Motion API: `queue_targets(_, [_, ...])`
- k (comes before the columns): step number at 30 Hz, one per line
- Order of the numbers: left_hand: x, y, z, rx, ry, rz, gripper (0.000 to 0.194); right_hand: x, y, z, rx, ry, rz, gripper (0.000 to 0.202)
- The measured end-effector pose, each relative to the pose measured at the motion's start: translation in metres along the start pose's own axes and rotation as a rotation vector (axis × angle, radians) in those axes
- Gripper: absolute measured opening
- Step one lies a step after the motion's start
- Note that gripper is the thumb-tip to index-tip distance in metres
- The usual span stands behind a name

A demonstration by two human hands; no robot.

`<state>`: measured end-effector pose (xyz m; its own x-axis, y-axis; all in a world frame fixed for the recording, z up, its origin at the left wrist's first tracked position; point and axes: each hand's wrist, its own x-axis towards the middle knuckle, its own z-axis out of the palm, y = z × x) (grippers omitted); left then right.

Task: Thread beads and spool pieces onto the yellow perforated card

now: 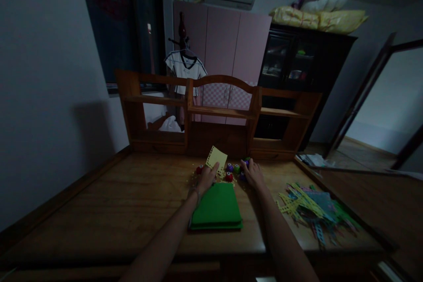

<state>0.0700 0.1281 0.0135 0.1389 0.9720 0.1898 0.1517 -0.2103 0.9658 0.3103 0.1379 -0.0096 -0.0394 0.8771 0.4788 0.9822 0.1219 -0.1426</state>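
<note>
My left hand (207, 178) is closed on a pale yellow sheet of paper (217, 158), pinched at its lower edge and tilted up. Small punched holes run along the sheet's left side. My right hand (253, 173) has its fingers curled on a small purple paper punch (246, 163), partly hidden by them. Around the hands stand more small punches: a red punch (229, 176), a green punch (237, 168) and a purple punch (229, 167). Another red punch (199, 169) is just left of my left hand. A stack of green paper (216, 207) lies below my hands.
To the right is a heap of punched paper strips (307, 205) in yellow, green and blue. Tiny paper bits are scattered around the punches. A wooden shelf unit (221, 111) rises along the back of the wooden desk (132, 198).
</note>
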Motion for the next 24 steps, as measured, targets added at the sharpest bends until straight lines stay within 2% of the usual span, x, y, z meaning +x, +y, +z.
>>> queue_targets(7, [0.005,-0.010,0.001,0.033,0.011,0.015,0.057,-0.001,-0.005,-0.004,0.126,0.047,0.006,0.039])
queue_targets(11, [0.004,-0.007,0.001,0.019,0.017,0.021,0.058,0.001,-0.010,-0.008,0.178,0.119,0.091,0.040])
queue_targets(16, [0.001,-0.003,0.000,0.034,0.017,0.040,0.060,-0.001,-0.014,-0.011,0.295,0.074,0.097,0.034])
queue_targets(24, [0.001,-0.006,-0.001,0.028,0.010,0.020,0.059,-0.001,-0.023,-0.022,0.360,0.101,0.158,0.031])
